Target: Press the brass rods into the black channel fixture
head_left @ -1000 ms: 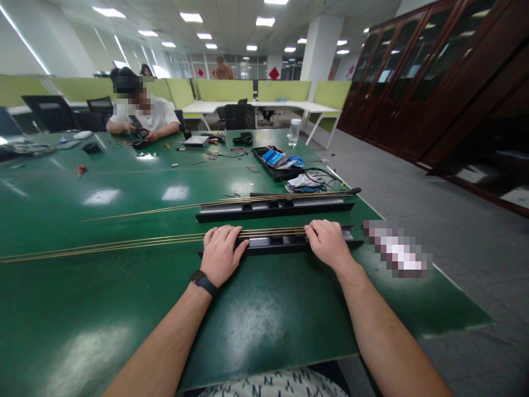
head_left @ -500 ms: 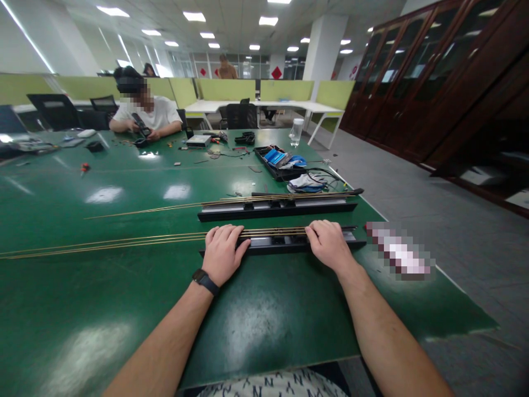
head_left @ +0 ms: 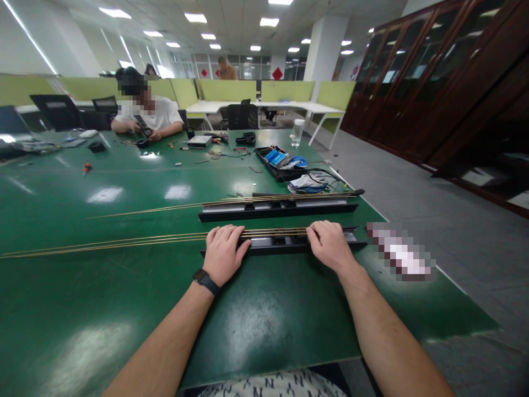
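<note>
A long black channel [head_left: 268,251] with a silvery inside lies crosswise on the green table. Thin brass rods [head_left: 165,239] run along it and stick out far past its left end. My left hand [head_left: 225,248] is closed over the rods near that end, fingers across the far edge and thumb toward me. Toward the other end, my right hand [head_left: 328,242] curls around the rods, its thumb at their near side. What lies under both palms is hidden. Just behind lies a second black channel [head_left: 281,211] with more brass rods [head_left: 157,209] on it.
A black tray [head_left: 264,162] of blue items and a pale glove [head_left: 308,182] with cables lie behind. A clear jar [head_left: 296,132] stands near the table's right edge. A person [head_left: 149,113] across the table handles a dark device. A blurred pinkish object [head_left: 399,251] lies at right.
The view has shifted very slightly. Both hands, the rods and the channels keep their places.
</note>
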### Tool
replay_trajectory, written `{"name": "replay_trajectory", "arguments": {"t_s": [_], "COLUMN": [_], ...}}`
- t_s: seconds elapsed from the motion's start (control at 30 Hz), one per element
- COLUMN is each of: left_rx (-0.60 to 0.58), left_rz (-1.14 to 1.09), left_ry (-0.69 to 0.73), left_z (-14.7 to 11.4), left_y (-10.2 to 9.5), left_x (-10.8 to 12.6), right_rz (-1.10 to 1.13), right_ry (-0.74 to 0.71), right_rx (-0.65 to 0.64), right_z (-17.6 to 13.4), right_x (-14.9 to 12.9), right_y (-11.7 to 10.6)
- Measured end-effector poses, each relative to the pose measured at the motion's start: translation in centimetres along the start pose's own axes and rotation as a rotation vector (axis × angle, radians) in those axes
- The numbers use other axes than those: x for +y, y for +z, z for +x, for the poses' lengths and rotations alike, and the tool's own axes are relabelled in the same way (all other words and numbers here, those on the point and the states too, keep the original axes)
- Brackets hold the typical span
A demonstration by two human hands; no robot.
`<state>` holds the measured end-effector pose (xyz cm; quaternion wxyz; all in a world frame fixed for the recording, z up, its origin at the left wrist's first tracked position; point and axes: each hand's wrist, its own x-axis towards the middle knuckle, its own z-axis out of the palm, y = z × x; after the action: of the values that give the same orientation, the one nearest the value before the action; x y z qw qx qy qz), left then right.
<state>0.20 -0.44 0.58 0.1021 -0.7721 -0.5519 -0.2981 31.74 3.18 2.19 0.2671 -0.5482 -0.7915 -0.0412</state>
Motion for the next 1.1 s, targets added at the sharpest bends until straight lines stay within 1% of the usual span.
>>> {"name": "replay_trajectory", "arguments": {"t_s": [0.47,0.7,1.1], "left_rx": [-0.003,-0.001,-0.003], "left_rz": [-0.006,-0.002,0.0], "left_ry": [-0.004,-0.005,-0.002], "left_z": [0.05,0.05,-0.03], "left_y": [0.01,-0.07,0.06], "left_x": [0.03,0.15,0.06], "right_rz": [-0.023,0.023,0.042], "right_ry": [0.013,-0.001,-0.01], "right_rx": [-0.02,0.002,-0.034], "right_z": [0.07,0.05,0.05], "right_x": [0.7,0.17,0.29], "right_y": [0.04,-0.17,0.09]}}
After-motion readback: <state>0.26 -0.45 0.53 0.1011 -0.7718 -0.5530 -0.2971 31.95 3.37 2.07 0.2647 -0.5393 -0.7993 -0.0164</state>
